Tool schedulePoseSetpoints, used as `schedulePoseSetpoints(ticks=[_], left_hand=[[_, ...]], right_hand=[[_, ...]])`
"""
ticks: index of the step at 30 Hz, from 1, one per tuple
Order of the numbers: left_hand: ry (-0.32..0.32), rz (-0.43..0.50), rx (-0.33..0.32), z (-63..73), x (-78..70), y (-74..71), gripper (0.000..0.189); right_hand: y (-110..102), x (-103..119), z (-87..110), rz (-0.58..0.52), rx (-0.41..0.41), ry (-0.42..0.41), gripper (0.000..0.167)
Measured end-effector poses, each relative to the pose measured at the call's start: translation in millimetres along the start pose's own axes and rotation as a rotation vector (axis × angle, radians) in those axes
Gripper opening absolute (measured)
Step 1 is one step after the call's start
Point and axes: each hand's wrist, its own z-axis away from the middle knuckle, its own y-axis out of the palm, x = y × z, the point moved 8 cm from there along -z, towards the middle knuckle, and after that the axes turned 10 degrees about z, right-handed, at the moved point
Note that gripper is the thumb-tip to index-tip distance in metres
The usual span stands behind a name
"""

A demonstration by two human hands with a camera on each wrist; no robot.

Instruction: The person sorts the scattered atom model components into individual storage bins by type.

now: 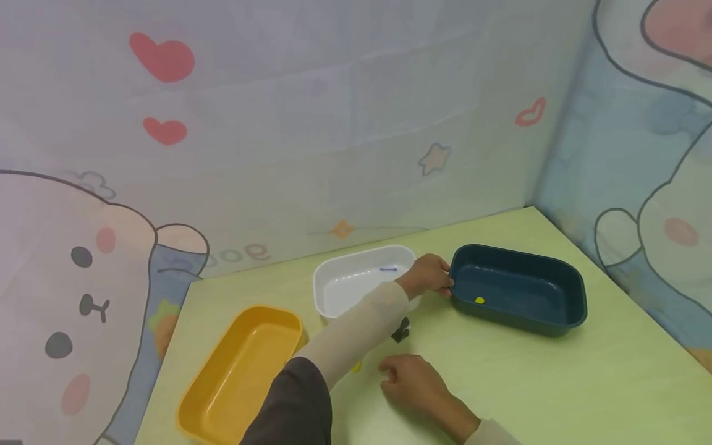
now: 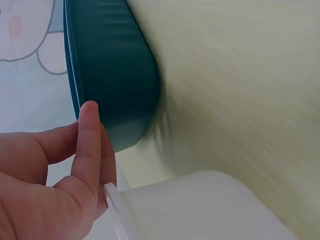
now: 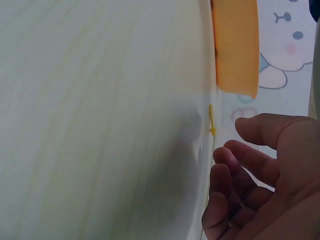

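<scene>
My left hand reaches across to the dark blue tray at the right. In the left wrist view, the fingers and thumb pinch the rim at the near end of that tray's wall. A small yellow piece lies inside it. My right hand is over the table in front, holding nothing, its fingers loosely bent. Near it on the table lie a small black object and a thin yellow piece, partly hidden by the left forearm in the head view.
Left of the dark blue tray stands a white tray with a small bluish-purple stick inside. A yellow tray stands at the table's left, partly behind the left sleeve. Printed cloth walls border the pale green table.
</scene>
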Motion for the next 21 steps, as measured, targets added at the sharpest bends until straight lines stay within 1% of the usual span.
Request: schedulePoseSetpoints(ticks=[3, 5, 10, 12, 17, 21], left_hand=[[0.003, 0.011, 0.016, -1.5, -1.2, 0.5, 0.033], [0.0, 0.014, 0.017, 0.0, -2.1, 0.4, 0.032], [0.009, 0.008, 0.001, 5.5, -3.1, -0.5, 0.034], [0.02, -0.001, -0.003, 5.6, -3.1, -1.1, 0.034], [0.024, -0.004, -0.003, 4.5, -3.1, -1.8, 0.034], [0.019, 0.008, -0.005, 4.1, -1.5, -1.4, 0.035]], right_hand=[[2.6, 5.0, -2.2, 0.028, 0.002, -0.023, 0.028], [4.9, 7.2, -3.8, 0.052, 0.002, -0.038, 0.028], [10.5, 12.4, -8.0, 0.118, -0.003, -0.082, 0.033], [12.6, 16.1, -10.2, 0.151, -0.001, -0.097, 0.037], [20.9, 24.9, -16.2, 0.224, 0.052, -0.1, 0.046], [28.4, 28.9, -18.3, 0.287, 0.093, -0.113, 0.044]])
